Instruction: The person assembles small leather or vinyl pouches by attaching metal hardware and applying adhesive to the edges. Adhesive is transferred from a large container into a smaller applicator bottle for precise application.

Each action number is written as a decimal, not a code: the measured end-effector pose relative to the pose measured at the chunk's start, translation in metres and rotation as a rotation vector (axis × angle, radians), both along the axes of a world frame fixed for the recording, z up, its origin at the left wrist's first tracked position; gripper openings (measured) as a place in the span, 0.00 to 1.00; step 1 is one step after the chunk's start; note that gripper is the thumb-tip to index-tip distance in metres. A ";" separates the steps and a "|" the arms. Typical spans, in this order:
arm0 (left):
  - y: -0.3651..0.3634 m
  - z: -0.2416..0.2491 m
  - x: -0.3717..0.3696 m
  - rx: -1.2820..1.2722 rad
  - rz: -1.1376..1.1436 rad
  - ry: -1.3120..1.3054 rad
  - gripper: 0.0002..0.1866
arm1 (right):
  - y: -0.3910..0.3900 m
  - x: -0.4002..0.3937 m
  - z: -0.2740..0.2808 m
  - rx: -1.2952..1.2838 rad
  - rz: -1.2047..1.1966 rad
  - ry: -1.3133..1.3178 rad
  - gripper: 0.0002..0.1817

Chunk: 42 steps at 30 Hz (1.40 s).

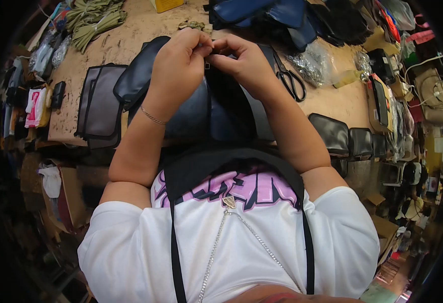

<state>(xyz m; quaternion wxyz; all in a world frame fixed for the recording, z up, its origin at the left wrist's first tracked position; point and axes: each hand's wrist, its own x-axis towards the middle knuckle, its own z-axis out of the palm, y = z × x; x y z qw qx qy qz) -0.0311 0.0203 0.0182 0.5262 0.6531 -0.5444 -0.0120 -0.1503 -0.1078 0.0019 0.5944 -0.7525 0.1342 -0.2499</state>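
My left hand (180, 58) and my right hand (246, 63) meet above the table, their fingertips pinched close together. Whatever sits between the fingertips is too small and covered to make out. Just below them shows a small gold-coloured metal piece (207, 65) against dark material. Under both hands and wrists lies a black leather-like piece (188, 113), partly hidden by my forearms. Black-handled scissors (293, 86) rest on the table to the right of my right hand. Left of my left forearm are flat dark grey panels (100, 103), stacked on one another.
Bundles of olive straps (94, 22) lie at the back left of the table (143, 20). Blue and black panels (262, 12) are piled at the back. A clear plastic bag (315, 63) and black pouches (329, 134) are on the right. Cluttered goods line both sides.
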 end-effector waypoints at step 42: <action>-0.023 -0.056 0.015 0.112 -0.064 0.732 0.11 | -0.006 -0.022 -0.039 -1.259 -0.172 -0.435 0.13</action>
